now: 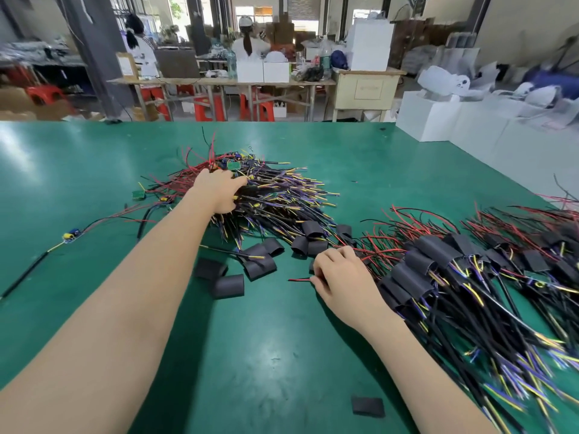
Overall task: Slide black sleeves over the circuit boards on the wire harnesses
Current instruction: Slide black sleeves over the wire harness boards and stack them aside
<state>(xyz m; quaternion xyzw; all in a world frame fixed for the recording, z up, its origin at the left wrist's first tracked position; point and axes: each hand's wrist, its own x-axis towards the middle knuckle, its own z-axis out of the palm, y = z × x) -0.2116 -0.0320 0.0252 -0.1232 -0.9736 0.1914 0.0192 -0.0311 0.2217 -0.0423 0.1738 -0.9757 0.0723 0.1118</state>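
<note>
Green table (94,170) takes up pretty much everything under both arms. Biggest thing on it is the heap of finished wire harnesses (463,277) just right of the right hand, black sleeves already over the boards, red wires fanning up and away, striped yellow/purple leads running toward the near edge. That heap butts right against the right hand's knuckles.

Next is the unsleeved pile (269,195) under and beyond the left hand, a tangle of black, red and yellow-tipped wires with a bare green circuit board (233,165) showing just past the fingers.

Left arm is stretched out long, left hand (219,191) palm down on that pile with fingers curled into the wires. Can't tell exactly which harness it has.

Right arm comes in from the lower right, right hand (340,277) knuckles up, fingers curled, pinching a red-and-black wire pair (299,279) that pokes out to its left.

Between the two hands there's a scatter of loose black sleeves (228,286), some lying flat, some rounded open. One stray harness (70,236) sits well off to the left of the left arm, and a single flat sleeve (368,406) lies close to the near edge between the forearms.
</note>
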